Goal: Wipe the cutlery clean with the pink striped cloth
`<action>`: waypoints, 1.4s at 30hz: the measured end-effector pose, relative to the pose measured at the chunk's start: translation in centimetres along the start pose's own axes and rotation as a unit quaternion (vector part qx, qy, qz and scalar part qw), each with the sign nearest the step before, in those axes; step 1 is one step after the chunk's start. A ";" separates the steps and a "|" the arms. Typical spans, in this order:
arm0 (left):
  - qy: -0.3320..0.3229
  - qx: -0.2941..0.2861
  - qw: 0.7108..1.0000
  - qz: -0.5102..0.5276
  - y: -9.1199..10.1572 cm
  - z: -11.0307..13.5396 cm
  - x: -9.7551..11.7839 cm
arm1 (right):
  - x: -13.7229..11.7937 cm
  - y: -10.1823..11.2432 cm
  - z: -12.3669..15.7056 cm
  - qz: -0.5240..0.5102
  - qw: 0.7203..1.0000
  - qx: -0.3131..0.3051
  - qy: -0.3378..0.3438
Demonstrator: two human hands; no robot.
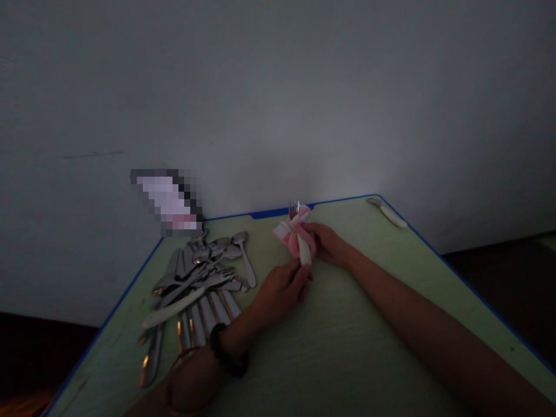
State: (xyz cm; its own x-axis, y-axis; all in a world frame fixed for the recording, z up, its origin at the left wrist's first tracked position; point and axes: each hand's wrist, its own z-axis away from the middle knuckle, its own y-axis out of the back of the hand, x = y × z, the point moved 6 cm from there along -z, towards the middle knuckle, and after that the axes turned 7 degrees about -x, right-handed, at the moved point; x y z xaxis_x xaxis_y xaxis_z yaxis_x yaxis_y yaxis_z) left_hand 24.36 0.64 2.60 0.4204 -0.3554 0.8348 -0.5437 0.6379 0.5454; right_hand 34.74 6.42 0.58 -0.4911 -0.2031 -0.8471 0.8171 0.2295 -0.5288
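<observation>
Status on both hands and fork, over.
Left hand pinching fork by pale handle; right hand gripping pink cloth around it. Cutlery pile to the left, apart from fork.

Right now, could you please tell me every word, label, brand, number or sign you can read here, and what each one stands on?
There is no readable text in this view.
Pixelated object: blurred out, so any text on it cannot be read.
Fork and cloth: no lettering can be made out.
Cutlery pile: too dim and small to tell whether any markings are there.
</observation>
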 end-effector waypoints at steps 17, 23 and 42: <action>-0.006 0.145 0.988 0.052 3.4 0.4 1.9 | -0.6 0.7 0.9 0.109 0.993 0.034 0.038; -0.013 0.135 0.990 0.032 9.6 0.0 5.5 | -6.3 -3.7 3.2 0.293 0.953 -0.072 0.019; -0.018 0.148 0.965 -0.215 13.9 0.3 9.6 | -15.3 -7.6 3.6 0.504 0.858 -0.014 0.102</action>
State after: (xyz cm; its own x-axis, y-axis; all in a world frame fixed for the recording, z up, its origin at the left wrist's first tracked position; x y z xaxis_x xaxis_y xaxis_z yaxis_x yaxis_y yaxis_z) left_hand 20.64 5.89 18.19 0.6303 -0.5706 0.5265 -0.5109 0.2058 0.8346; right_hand 37.12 4.38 17.75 0.4152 0.2812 -0.8652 0.8514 0.2149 0.4784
